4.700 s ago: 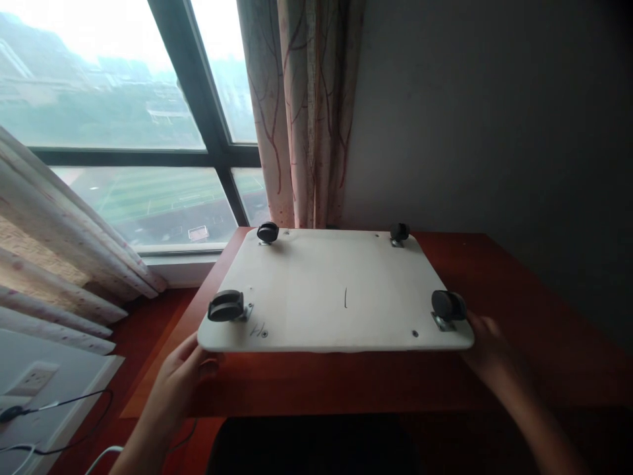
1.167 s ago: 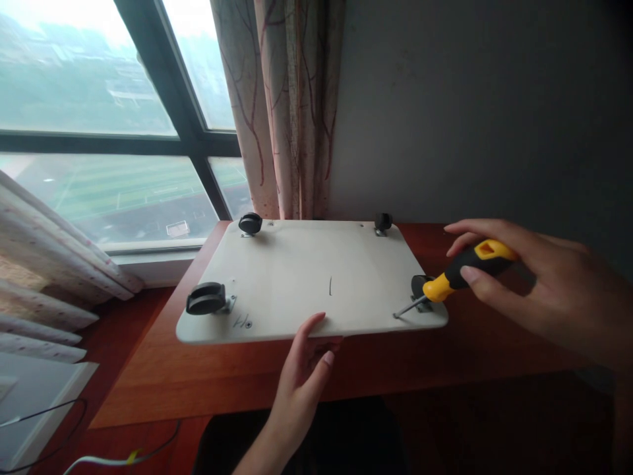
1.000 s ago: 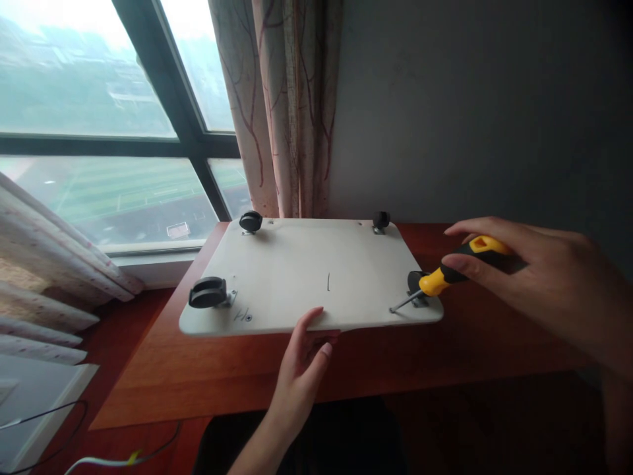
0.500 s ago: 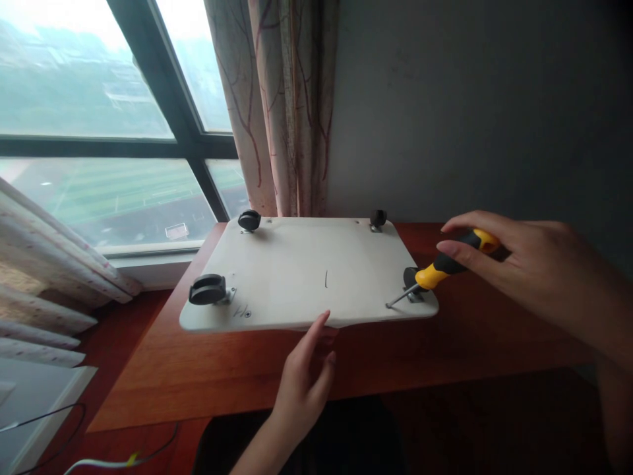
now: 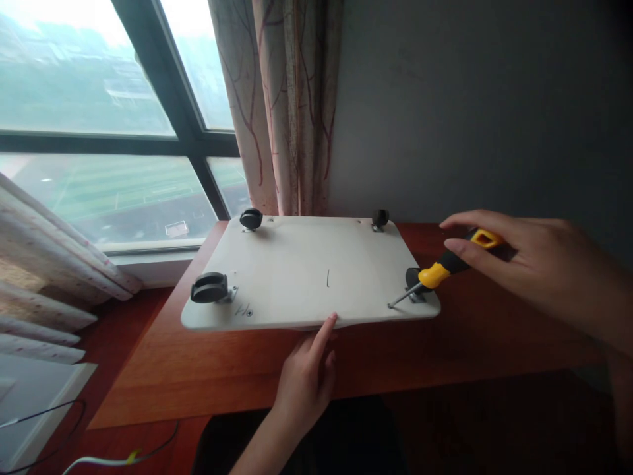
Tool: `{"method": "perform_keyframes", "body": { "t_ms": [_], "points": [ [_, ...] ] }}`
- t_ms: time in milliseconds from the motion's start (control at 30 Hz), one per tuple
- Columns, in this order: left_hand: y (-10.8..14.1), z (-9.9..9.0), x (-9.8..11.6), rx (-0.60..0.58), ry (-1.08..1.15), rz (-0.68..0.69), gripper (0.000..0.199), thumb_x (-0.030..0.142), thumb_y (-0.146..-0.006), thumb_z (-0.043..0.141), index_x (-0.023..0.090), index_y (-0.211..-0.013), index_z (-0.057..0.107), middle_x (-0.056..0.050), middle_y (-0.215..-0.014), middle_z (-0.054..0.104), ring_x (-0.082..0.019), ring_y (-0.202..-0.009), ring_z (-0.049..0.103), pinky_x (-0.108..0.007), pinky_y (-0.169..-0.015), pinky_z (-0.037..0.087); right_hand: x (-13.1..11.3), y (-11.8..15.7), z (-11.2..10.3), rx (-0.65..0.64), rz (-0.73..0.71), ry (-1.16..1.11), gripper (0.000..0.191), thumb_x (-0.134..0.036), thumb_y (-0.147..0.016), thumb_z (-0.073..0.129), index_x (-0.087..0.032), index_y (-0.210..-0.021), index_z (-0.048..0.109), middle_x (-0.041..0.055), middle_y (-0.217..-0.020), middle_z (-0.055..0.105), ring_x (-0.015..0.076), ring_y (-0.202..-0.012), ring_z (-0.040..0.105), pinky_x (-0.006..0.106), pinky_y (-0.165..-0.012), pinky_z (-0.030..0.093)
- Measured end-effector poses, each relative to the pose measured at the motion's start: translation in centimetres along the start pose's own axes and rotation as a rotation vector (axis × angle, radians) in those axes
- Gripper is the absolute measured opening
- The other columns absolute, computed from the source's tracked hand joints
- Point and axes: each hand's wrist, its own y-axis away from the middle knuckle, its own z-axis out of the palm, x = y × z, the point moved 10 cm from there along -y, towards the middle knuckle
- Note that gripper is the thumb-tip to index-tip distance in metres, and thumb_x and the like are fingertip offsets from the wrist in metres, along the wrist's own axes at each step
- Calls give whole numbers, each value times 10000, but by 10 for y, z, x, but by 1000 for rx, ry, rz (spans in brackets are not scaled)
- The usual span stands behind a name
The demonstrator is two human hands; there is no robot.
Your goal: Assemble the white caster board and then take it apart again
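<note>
My right hand (image 5: 514, 257) holds a yellow and black screwdriver (image 5: 435, 274) by its handle, thumb and forefinger along the sides. Its shaft slants down to the left, and the tip meets a screw spot (image 5: 390, 306) near the front right corner of a white board (image 5: 301, 264). Beside the tip, a black caster (image 5: 413, 280) is partly hidden by the screwdriver. My left hand (image 5: 306, 373) rests at the middle of the board's front edge, forefinger stretched onto it, its grip empty. More casters stand at the front left (image 5: 210, 288), back left (image 5: 251, 218) and back right (image 5: 380, 219).
The board lies on a reddish-brown wooden table (image 5: 208, 376). Behind it are a patterned curtain (image 5: 281, 112) and a grey wall (image 5: 445, 119). A window (image 5: 99, 191) is at the left, and a white cable (image 5: 99, 460) runs over the floor at lower left.
The fingers of my right hand have shifted around the screwdriver handle, which has turned slightly. My left forefinger has moved a little right along the board's front edge.
</note>
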Motion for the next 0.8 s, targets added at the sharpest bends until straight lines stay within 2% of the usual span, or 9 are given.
{"method": "perform_keyframes", "body": {
  "t_ms": [100, 167, 300, 367, 467, 533, 633, 700, 800],
  "points": [
    [-1, -2, 1, 11, -34, 3, 671, 152, -973, 447, 336, -1589, 253, -86, -1158, 685, -216, -981, 673, -348, -835, 567, -6, 0, 5, -74, -93, -168, 451, -479, -849, 543, -391, -1290, 578, -42, -1050, 755, 204, -844, 728, 297, -680, 519],
    [-2, -2, 2, 18, -35, 6, 678, 148, -970, 449, 337, -1589, 248, -81, -1159, 686, -209, -983, 677, -335, -833, 568, -9, 0, 8, -104, -107, -189, 469, -458, -840, 535, -382, -1302, 552, -38, -1093, 747, 204, -875, 730, 296, -697, 528],
    [-1, 0, 4, 12, -42, 6, 693, 139, -966, 442, 327, -1595, 220, -73, -1101, 697, -194, -923, 687, -315, -799, 569, 5, -2, 1, 20, 60, 172, 543, -730, -839, 412, -328, -1120, 643, 32, -817, 745, 323, -694, 701, 395, -577, 472],
    [-1, 1, 5, 9, -38, 10, 695, 137, -968, 437, 317, -1598, 206, -76, -1093, 698, -192, -926, 690, -312, -800, 568, 6, -3, 0, 45, 68, 224, 560, -763, -851, 361, -333, -1028, 674, 29, -752, 732, 336, -669, 691, 403, -573, 456],
    [-1, 2, 5, 2, -40, 13, 682, 136, -972, 425, 300, -1598, 209, -87, -1098, 696, -194, -936, 689, -311, -804, 566, -3, -4, 0, 21, -53, -2, 427, -620, -884, 467, -352, -1157, 656, -1, -987, 768, 268, -821, 726, 355, -674, 509],
    [-1, 3, 5, -13, -46, 0, 679, 138, -974, 418, 299, -1598, 206, -89, -1095, 695, -195, -929, 687, -315, -804, 566, -8, -3, 2, -44, -114, -157, 464, -499, -870, 548, -350, -1309, 575, -5, -1104, 752, 228, -917, 726, 308, -730, 529],
    [-1, 4, 3, -27, -41, -15, 693, 138, -973, 417, 310, -1602, 181, -86, -1097, 691, -199, -937, 685, -324, -810, 565, -15, 0, 7, -134, -164, -270, 487, -400, -881, 547, -346, -1363, 514, -4, -1186, 724, 205, -982, 713, 281, -766, 535],
    [-1, 5, 3, -29, -33, -18, 703, 140, -969, 422, 313, -1603, 170, -81, -1094, 689, -200, -932, 683, -327, -808, 561, -13, 0, 6, -97, -122, -181, 428, -477, -904, 514, -336, -1306, 559, 9, -1116, 740, 225, -893, 719, 312, -707, 527],
    [-1, 6, 3, -41, -2, -36, 699, 154, -966, 440, 300, -1599, 184, -71, -1077, 694, -198, -910, 679, -324, -803, 553, -3, -2, -1, 9, -3, 52, 492, -694, -877, 460, -317, -1117, 663, 16, -840, 749, 270, -686, 686, 359, -593, 463]
  ]
}}
